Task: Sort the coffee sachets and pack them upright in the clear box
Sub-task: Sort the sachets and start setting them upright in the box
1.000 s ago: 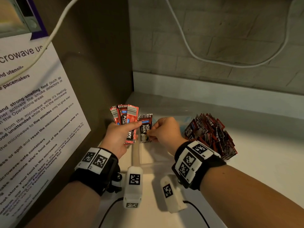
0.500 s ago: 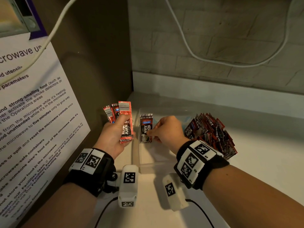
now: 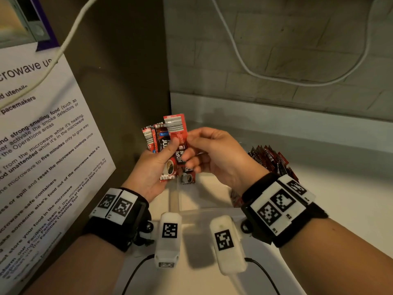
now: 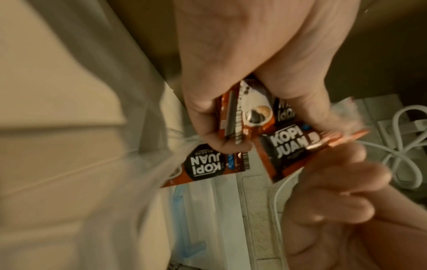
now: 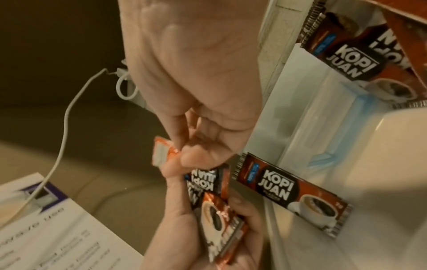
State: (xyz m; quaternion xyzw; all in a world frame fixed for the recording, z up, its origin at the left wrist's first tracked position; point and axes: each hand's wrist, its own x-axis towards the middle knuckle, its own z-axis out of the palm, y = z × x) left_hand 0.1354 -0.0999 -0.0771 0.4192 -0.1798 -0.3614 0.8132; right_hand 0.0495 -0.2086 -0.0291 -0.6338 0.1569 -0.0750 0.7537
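Note:
My left hand [image 3: 156, 167] grips a small fan of red-and-black coffee sachets [image 3: 158, 138], thumb across their fronts. My right hand [image 3: 209, 151] pinches the front sachet [image 3: 176, 129] of that fan near its middle. The right wrist view shows that sachet [image 5: 161, 154] pinched between thumb and forefinger. One sachet [image 3: 188, 177] stands upright in the near-left corner of the clear box [image 3: 204, 210], leaning on the wall; it also shows in the wrist views [image 5: 289, 193] [image 4: 205, 166]. A loose pile of sachets [image 3: 273, 160] lies just right of the box.
A microwave notice [image 3: 42, 145] hangs on the dark panel at the left. A white cable [image 3: 251, 69] loops over the tiled back wall. The white counter [image 3: 344, 201] stretches to the right of the pile.
My right hand let go of the sachet standing in the box and moved up and left to the fan. My left hand rose a little and turned toward the right hand.

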